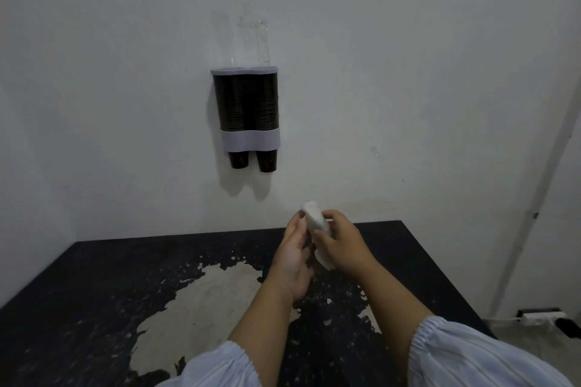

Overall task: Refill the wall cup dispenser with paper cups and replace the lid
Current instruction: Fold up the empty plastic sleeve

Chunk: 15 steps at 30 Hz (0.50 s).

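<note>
Now both hands hold the flat white oblong plastic lid [317, 234] above the chipped black table [125, 276]: left hand [294, 256] cradles it half-open, right hand [341, 243] pinches its edge. The wall-mounted clear twin-tube cup dispenser [246, 110] looks full of dark paper cups [267, 160], so level the lid, align it over the top rim, then press evenly.

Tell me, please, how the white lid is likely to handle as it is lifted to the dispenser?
The lid looks thin and narrow, so probably light. It seems to hold its shape between the left hand and right hand, suggesting stiff plastic. Its smooth surface may be slippery.
</note>
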Motion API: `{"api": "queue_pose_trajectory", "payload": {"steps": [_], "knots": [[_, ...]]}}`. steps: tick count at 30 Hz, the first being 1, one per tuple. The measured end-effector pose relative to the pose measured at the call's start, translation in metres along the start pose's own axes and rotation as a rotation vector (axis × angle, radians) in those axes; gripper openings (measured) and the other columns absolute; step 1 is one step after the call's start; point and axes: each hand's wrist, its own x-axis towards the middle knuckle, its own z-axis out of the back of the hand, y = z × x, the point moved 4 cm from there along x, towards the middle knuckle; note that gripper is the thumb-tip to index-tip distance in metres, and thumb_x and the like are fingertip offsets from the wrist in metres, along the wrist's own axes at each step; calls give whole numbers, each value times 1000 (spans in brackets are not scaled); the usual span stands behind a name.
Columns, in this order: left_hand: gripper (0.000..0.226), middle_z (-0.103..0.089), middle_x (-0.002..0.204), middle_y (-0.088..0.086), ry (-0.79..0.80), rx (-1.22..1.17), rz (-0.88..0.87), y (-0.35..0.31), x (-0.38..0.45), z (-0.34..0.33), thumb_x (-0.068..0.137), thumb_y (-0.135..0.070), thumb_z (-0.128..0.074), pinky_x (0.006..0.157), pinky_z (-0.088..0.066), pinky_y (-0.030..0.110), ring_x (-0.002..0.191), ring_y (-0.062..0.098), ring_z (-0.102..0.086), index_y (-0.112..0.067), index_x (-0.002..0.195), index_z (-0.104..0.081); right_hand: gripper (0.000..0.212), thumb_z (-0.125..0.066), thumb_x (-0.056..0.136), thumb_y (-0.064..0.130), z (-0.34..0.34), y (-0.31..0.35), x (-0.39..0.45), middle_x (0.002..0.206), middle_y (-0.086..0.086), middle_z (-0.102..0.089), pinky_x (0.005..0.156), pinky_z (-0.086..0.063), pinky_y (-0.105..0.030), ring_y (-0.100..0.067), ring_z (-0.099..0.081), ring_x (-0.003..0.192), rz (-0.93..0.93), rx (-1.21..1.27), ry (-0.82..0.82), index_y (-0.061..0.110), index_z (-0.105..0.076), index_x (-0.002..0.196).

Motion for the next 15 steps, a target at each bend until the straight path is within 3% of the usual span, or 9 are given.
{"api": "queue_pose_trajectory", "payload": {"steps": [6,12,15], "knots": [[34,-59,128,5,-32,44,-12,-7,-2,10,95,-32,-42,106,-37,51,118,22,-52,-26,126,-53,17,-49,94,21,-10,10,0,99,-10,-61,75,-51,-35,-17,-58,84,-67,76,101,9,-51,106],[24,-58,127,6,-45,35,3,-21,-6,22,94,-27,-46,106,-36,53,118,24,-51,-31,115,-57,11,-47,95,18,-26,20,3,95,-10,-59,73,-48,-34,-21,-56,85,13,46,61,12,-56,98],[20,-61,120,5,-87,3,5,-30,-12,32,93,-27,-48,96,-45,47,110,23,-56,-29,111,-58,13,-51,93,21,-40,21,5,108,-11,-47,79,-51,-34,-22,-55,93,26,16,0,15,-55,104]]}}
